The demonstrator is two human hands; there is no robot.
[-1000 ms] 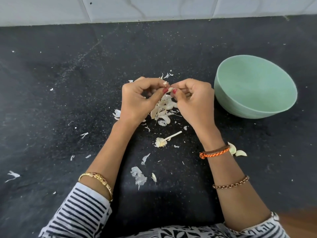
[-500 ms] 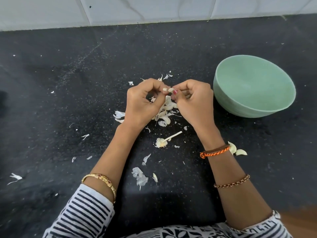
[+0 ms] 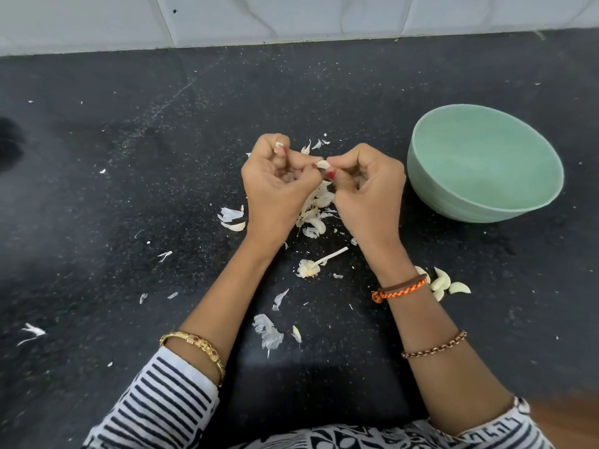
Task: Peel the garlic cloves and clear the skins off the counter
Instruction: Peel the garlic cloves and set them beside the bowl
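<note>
garlic clove (image 3: 323, 164) pinched (both hands), fingers (image 3: 337, 163) meeting

A pale green bowl (image 3: 485, 163) sits on the right of the dark speckled counter (image 3: 129, 140), a bare garlic stalk with its root base (image 3: 316, 265) lies near the front middle, and a white marbled tile wall (image 3: 291, 17) runs along the counter's far edge.

Pale green bowl (image 3: 486, 163) on a speckled black counter (image 3: 129, 157). By the fingers (image 3: 301, 160), creamy white skins (image 3: 316, 205); nails red. Sleeve (image 3: 162, 400) striped black and white.
</note>
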